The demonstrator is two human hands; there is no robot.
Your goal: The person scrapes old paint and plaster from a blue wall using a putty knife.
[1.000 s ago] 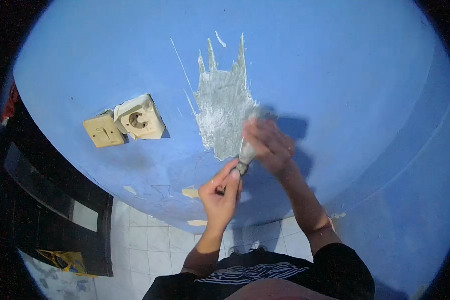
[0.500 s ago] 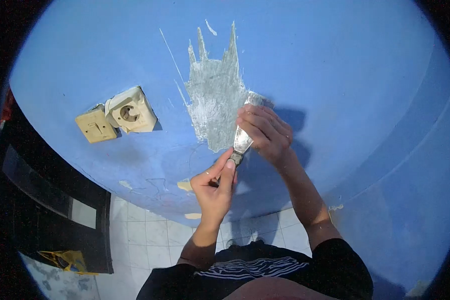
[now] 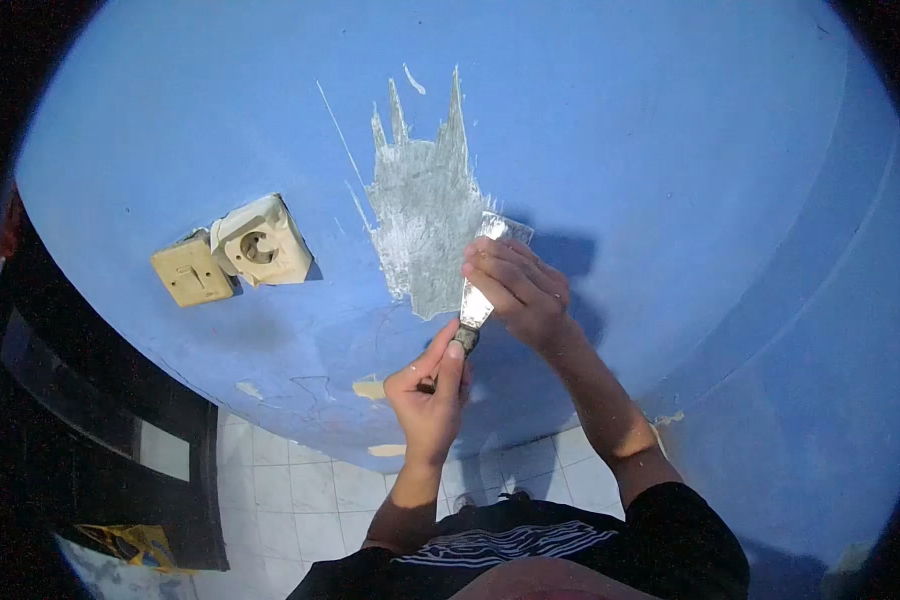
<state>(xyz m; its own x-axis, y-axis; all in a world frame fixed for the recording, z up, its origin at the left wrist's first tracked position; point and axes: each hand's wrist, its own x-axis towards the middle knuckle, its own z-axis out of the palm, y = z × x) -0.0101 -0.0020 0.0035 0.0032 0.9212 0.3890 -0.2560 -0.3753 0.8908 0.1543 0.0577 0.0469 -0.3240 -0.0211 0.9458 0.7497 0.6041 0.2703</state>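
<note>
A scraper with a wide metal blade is held against the blue wall, blade end upward. My left hand is closed around its dark handle, thumb near the collar. My right hand lies over the blade, its fingers closed on it and pressing it toward the wall. Beside the blade is a bare grey patch with ragged edges and thin spikes at its top. How the blade's edge meets the paint at its far corner cannot be made out.
A wall socket with a torn cover and a yellowed light switch are left of the patch. Small chips of paint are off lower down. White floor tiles and a dark piece of furniture lie below.
The wall and patch sit slightly lower in view, as my head has tilted. Both hands keep their hold on the scraper, which stays at almost the same place by the patch's right edge.
</note>
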